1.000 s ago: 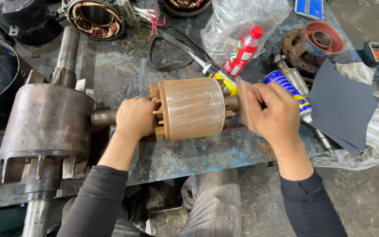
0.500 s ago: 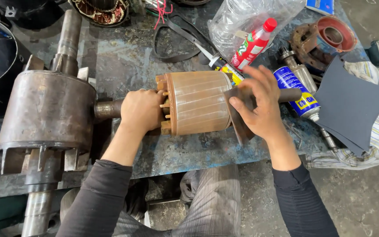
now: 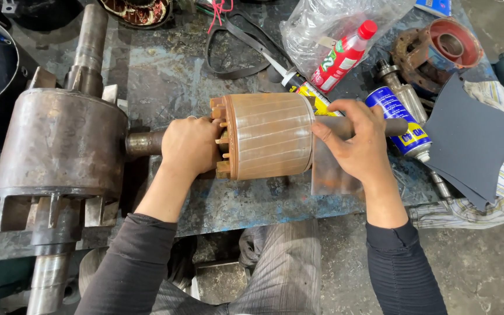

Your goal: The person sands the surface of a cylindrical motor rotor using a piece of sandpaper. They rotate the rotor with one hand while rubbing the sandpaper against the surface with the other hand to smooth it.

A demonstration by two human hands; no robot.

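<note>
Left hand (image 3: 191,146) is wrapped around the shaft at the finned end of the rusty motor rotor (image 3: 268,135), fingers curled shut on it, knuckles up. Right hand (image 3: 357,143) sits on the far shaft end, fingers together and bent over the shaft, pinning a worn sheet of sandpaper (image 3: 332,175) that hangs below the palm. The rotor lies on its side between both hands on the metal workbench (image 3: 164,70). Just beyond the right fingertips lie a blue spray can (image 3: 401,122) and a red-capped bottle (image 3: 342,58). Left of the left hand rests a larger rotor (image 3: 59,151); dark sandpaper sheets (image 3: 468,140) lie to the right.
</note>
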